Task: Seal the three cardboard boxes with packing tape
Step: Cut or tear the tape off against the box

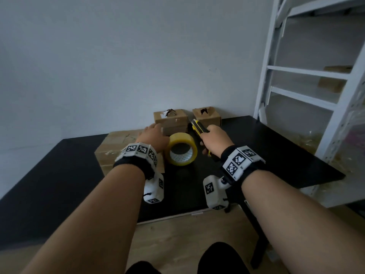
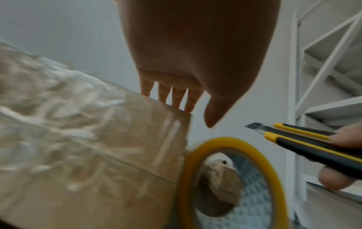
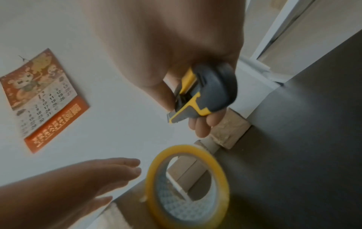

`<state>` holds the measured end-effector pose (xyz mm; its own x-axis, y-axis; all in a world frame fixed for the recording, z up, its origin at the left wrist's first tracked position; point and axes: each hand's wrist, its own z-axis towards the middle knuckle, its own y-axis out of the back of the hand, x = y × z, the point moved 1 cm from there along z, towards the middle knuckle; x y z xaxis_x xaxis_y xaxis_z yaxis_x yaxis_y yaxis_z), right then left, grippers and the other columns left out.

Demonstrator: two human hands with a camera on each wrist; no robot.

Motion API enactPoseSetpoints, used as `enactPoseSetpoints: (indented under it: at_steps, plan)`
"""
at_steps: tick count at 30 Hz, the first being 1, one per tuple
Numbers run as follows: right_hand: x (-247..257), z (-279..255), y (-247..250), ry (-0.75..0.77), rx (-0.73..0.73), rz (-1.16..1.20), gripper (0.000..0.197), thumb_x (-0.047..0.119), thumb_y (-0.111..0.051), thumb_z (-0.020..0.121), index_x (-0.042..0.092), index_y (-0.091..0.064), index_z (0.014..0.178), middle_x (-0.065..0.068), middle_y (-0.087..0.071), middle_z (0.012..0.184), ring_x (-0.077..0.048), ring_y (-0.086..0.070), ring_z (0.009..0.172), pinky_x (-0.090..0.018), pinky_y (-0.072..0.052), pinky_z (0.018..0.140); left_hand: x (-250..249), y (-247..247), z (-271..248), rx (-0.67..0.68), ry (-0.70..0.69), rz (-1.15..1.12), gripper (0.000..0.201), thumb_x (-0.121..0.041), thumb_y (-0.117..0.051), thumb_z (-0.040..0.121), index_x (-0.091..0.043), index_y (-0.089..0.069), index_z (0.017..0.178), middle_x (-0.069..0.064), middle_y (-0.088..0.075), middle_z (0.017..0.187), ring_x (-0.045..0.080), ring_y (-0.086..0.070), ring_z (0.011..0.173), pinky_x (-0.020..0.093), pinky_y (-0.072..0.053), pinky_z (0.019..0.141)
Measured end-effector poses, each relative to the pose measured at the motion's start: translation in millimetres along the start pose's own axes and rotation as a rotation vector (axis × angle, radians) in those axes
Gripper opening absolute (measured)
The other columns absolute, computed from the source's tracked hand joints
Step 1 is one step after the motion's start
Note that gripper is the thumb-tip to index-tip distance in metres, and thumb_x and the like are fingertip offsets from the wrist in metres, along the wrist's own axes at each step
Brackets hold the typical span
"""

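Observation:
A large cardboard box [image 1: 116, 147], with wrinkled clear tape on its top [image 2: 88, 147], lies at the left of the black table [image 1: 276, 147]. Two small boxes [image 1: 170, 119] [image 1: 207, 115] with torn tops stand at the back by the wall. A yellow tape roll [image 1: 181, 149] stands on edge beside the large box's right side. My left hand [image 1: 153, 132] is open over that box's far right corner, fingers [image 2: 177, 99] straight; contact cannot be told. My right hand [image 1: 214, 138] grips a yellow-black utility knife [image 1: 197, 127], blade [image 2: 254, 126] out, just right of the roll [image 3: 188, 186].
A white metal rack [image 1: 296, 76] rises at the right of the table, with another cardboard box [image 1: 333, 79] on a shelf. A red calendar [image 3: 43, 99] hangs on the wall. The table's front edge [image 1: 177, 216] is near my knees, over a wooden floor.

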<state>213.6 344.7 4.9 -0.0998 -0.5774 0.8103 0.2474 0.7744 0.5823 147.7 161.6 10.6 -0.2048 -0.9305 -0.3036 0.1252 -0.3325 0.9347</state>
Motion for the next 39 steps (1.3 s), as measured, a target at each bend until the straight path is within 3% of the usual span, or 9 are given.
enactPoseSetpoints:
  at_steps: [2, 5, 8, 12, 21, 25, 30, 35, 39]
  plan:
    - [10, -3, -9, 0.018, 0.021, 0.019, 0.023, 0.019, -0.043, 0.100, 0.011, -0.051, 0.121, -0.012, -0.067, 0.099, -0.024, -0.068, 0.062, -0.035, -0.053, 0.055, 17, 2, -4, 0.062, 0.018, -0.060, 0.066, -0.038, -0.060, 0.086, -0.014, -0.038, 0.143, 0.010, -0.043, 0.146, 0.029, -0.045, 0.129, 0.045, -0.039, 0.106]
    - [20, -6, -23, 0.056, 0.058, 0.059, 0.041, 0.016, -0.043, 0.101, 0.020, -0.042, 0.142, -0.011, -0.066, 0.112, -0.018, -0.066, 0.058, -0.031, -0.052, 0.055, 31, 2, -6, 0.105, -0.055, -0.010, 0.050, -0.044, -0.060, 0.086, -0.019, -0.052, 0.129, 0.011, -0.049, 0.141, 0.026, -0.049, 0.121, 0.041, -0.039, 0.103]
    - [25, -6, -36, 0.075, 0.097, 0.058, 0.056, 0.014, -0.042, 0.101, 0.029, -0.032, 0.154, -0.009, -0.061, 0.127, -0.022, -0.069, 0.068, -0.035, -0.059, 0.062, 36, -1, -8, 0.204, -0.096, 0.158, 0.077, -0.056, -0.057, 0.086, -0.025, -0.027, 0.151, 0.003, -0.019, 0.159, 0.025, -0.017, 0.146, 0.046, -0.014, 0.118]
    - [27, -6, -43, 0.099, 0.111, 0.065, 0.062, 0.010, -0.041, 0.099, 0.035, -0.032, 0.155, -0.004, -0.054, 0.138, -0.028, -0.072, 0.084, -0.045, -0.063, 0.073, 38, -5, -1, 0.183, -0.155, 0.226, 0.079, -0.050, -0.057, 0.089, -0.026, -0.017, 0.153, 0.003, -0.015, 0.160, 0.026, -0.010, 0.147, 0.048, -0.009, 0.119]
    - [27, -2, -43, 0.190, 0.114, -0.118, 0.059, 0.015, -0.040, 0.103, 0.043, -0.028, 0.154, -0.008, -0.059, 0.131, -0.028, -0.065, 0.091, -0.044, -0.057, 0.086, 42, -10, 14, 0.158, -0.167, 0.240, 0.079, -0.053, -0.055, 0.089, -0.026, -0.017, 0.153, 0.003, -0.018, 0.159, 0.027, -0.011, 0.147, 0.047, -0.006, 0.120]
    - [27, -1, -43, 0.160, 0.105, -0.062, 0.061, 0.013, -0.043, 0.099, 0.037, -0.034, 0.154, -0.008, -0.061, 0.131, -0.029, -0.071, 0.087, -0.042, -0.060, 0.079, 40, -5, 8, 0.183, -0.163, 0.193, 0.072, -0.044, -0.053, 0.092, -0.026, -0.019, 0.153, 0.003, -0.016, 0.160, 0.026, -0.010, 0.147, 0.047, -0.007, 0.120]
    - [35, -11, -42, 0.159, 0.130, -0.031, 0.053, 0.015, -0.045, 0.097, 0.026, -0.047, 0.149, -0.006, -0.056, 0.143, -0.028, -0.063, 0.115, -0.044, -0.053, 0.098, 32, 1, 5, 0.232, -0.233, 0.350, 0.050, -0.009, -0.038, 0.100, -0.014, -0.030, 0.149, 0.011, -0.022, 0.158, 0.032, -0.016, 0.146, 0.051, -0.019, 0.117]
    - [45, -30, -46, 0.106, 0.242, -0.023, 0.040, 0.001, -0.039, 0.093, -0.001, -0.058, 0.129, -0.027, -0.061, 0.121, -0.044, -0.071, 0.073, -0.056, -0.060, 0.071, 46, -3, 9, 0.194, -0.302, 0.394, 0.045, -0.003, -0.040, 0.099, -0.010, -0.040, 0.143, 0.004, -0.020, 0.159, 0.031, -0.016, 0.146, 0.044, -0.022, 0.117]
    - [46, -31, -54, 0.074, 0.231, -0.066, 0.043, 0.001, -0.038, 0.093, 0.001, -0.059, 0.130, -0.028, -0.061, 0.120, -0.043, -0.072, 0.076, -0.055, -0.060, 0.078, 45, -4, 6, 0.156, -0.229, 0.295, 0.042, -0.022, -0.036, 0.103, -0.017, -0.042, 0.144, 0.006, -0.034, 0.153, 0.027, -0.029, 0.142, 0.043, -0.023, 0.116]
